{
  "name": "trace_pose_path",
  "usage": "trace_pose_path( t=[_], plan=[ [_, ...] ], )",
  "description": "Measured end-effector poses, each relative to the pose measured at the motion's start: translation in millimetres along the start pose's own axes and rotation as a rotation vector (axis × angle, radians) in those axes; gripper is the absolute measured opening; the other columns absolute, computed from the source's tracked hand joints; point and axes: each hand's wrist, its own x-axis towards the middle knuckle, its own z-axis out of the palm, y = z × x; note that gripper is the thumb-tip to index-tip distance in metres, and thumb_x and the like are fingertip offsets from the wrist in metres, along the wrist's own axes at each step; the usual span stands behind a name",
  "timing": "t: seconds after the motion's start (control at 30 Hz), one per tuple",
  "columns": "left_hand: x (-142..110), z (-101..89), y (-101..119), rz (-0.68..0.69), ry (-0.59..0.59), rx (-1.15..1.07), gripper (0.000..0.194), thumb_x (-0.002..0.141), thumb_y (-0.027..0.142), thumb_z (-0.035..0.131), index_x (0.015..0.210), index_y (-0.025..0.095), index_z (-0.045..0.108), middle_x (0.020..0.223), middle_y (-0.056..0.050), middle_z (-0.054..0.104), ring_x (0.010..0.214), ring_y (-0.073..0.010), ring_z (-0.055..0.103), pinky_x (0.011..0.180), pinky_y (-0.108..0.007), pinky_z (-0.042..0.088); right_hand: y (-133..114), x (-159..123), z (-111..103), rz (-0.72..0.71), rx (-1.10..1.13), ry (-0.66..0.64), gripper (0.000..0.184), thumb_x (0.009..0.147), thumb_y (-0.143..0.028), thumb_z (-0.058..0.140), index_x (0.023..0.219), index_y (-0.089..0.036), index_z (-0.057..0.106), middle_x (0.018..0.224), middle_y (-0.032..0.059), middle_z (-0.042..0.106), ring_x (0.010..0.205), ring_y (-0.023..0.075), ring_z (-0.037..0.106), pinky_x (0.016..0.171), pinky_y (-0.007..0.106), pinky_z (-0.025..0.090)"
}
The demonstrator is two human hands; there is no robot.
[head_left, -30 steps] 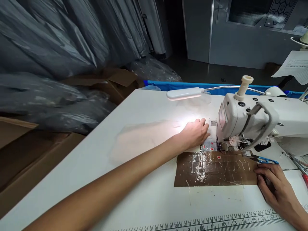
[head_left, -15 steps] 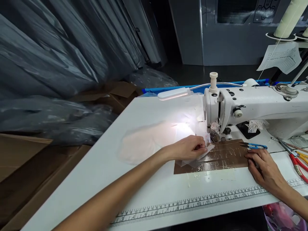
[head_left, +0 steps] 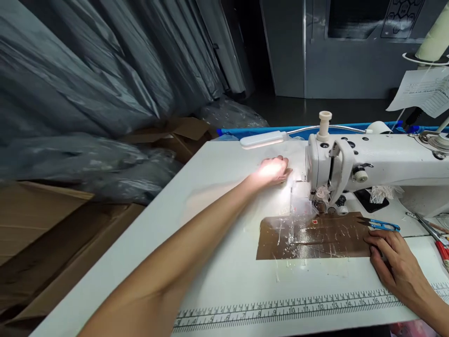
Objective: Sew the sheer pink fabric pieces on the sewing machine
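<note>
Under the lamp, my left hand is stretched to the far side of the table, left of the sewing machine. Its fingers are bent closed on thin, sheer white fabric, which runs toward the needle area; glare blurs its edges. A shiny brown taped strip lies in front of the machine's foot. My right hand rests at the strip's right end, fingers loosely bent, thumb apart, holding nothing. Just beyond those fingers lie blue thread snips.
A printed ruler runs along the table's front edge. Red-handled scissors lie at the right. The lamp hangs over the back of the table. Cardboard boxes and plastic-wrapped bundles crowd the left side.
My left hand came forward to the brown strip with the sheer fabric, then moved away again to the back of the table. My right hand stays by the snips. The view has shifted.
</note>
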Motion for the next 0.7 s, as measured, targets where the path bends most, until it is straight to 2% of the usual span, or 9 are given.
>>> trace_pose_path(
  t=[0.1,0.23,0.4,0.53,0.6,0.7],
  plan=[
    [27,-0.7,-20,-0.03,0.06,0.021,0.029,0.096,0.036,0.053,0.109,0.011,0.061,0.112,-0.01,0.062,0.1,-0.0232,0.061,0.088,-0.04,0.05,2,0,1,-0.014,-0.002,0.005,0.017,0.098,-0.023,0.045,0.104,-0.019,0.059,0.1,0.009,0.061,0.093,0.0205,0.061,0.077,0.034,0.052],
    [61,5.6,-42,-0.03,0.106,-0.015,0.034,0.1,0.031,0.041,0.118,0.01,0.061,0.124,-0.016,0.061,0.118,-0.0286,0.056,0.099,-0.038,0.044,5,4,4,-0.027,0.009,0.0,0.016,0.098,-0.027,0.046,0.101,-0.021,0.06,0.097,0.0084,0.061,0.089,0.0192,0.063,0.071,0.031,0.054],
    [87,22.2,-52,-0.008,0.139,-0.089,0.047,0.101,0.037,0.033,0.141,0.017,0.047,0.151,-0.013,0.044,0.138,-0.0328,0.04,0.111,-0.047,0.034,7,11,4,-0.026,0.015,-0.004,0.015,0.098,-0.027,0.046,0.098,-0.021,0.06,0.093,0.0076,0.06,0.086,0.0169,0.063,0.067,0.027,0.054],
    [74,21.1,-44,-0.005,0.209,-0.12,0.049,0.1,0.035,0.033,0.144,0.016,0.043,0.154,-0.013,0.039,0.141,-0.033,0.035,0.112,-0.046,0.033,6,11,2,0.005,0.033,-0.057,0.013,0.097,-0.026,0.048,0.099,-0.02,0.06,0.095,0.0076,0.059,0.089,0.0171,0.061,0.07,0.027,0.053],
    [58,14.4,-37,0.041,0.235,-0.106,0.046,0.098,0.03,0.035,0.139,0.013,0.048,0.148,-0.014,0.045,0.136,-0.032,0.041,0.11,-0.045,0.035,6,9,1,0.036,0.049,-0.063,0.012,0.096,-0.025,0.049,0.099,-0.021,0.059,0.097,0.0073,0.059,0.091,0.0174,0.06,0.072,0.028,0.052],
    [29,4.6,-23,0.198,0.226,-0.05,0.035,0.096,0.023,0.04,0.121,0.011,0.062,0.128,-0.015,0.059,0.117,-0.029,0.055,0.102,-0.043,0.041,4,9,1,0.052,0.061,-0.042,0.011,0.095,-0.023,0.049,0.098,-0.021,0.059,0.095,0.0065,0.059,0.09,0.0175,0.059,0.073,0.028,0.052]
  ],
)
